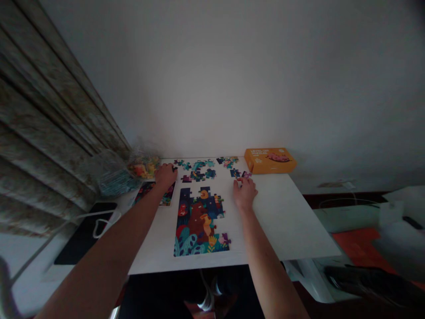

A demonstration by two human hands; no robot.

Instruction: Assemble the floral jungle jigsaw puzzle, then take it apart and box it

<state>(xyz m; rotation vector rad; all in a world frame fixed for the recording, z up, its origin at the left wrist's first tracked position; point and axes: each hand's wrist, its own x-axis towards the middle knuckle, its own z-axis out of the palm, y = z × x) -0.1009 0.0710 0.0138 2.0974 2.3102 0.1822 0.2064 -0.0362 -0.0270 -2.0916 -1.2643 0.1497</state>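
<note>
A partly joined jigsaw puzzle [199, 221] with a brown bear and blue and teal leaves lies on the white table, its upper and right edges jagged. My left hand [166, 175] is at the table's far left, fingers curled, with a small dark puzzle piece [175, 169] at the fingertips. My left forearm crosses a dark picture card [169, 195]. My right hand [245, 193] rests right of the puzzle, thumb and fingers closed; what they hold is too small to make out. Just beyond it lie a purple piece [246, 174] and a dark blue piece [235, 173].
Loose puzzle pieces [199, 166] spread along the table's far side. An orange puzzle box [270, 161] stands at the back right against the wall. Clear plastic bags [144, 166] lie at the back left, near the curtain [49, 133]. A black pad [86, 235] and white cable are at left.
</note>
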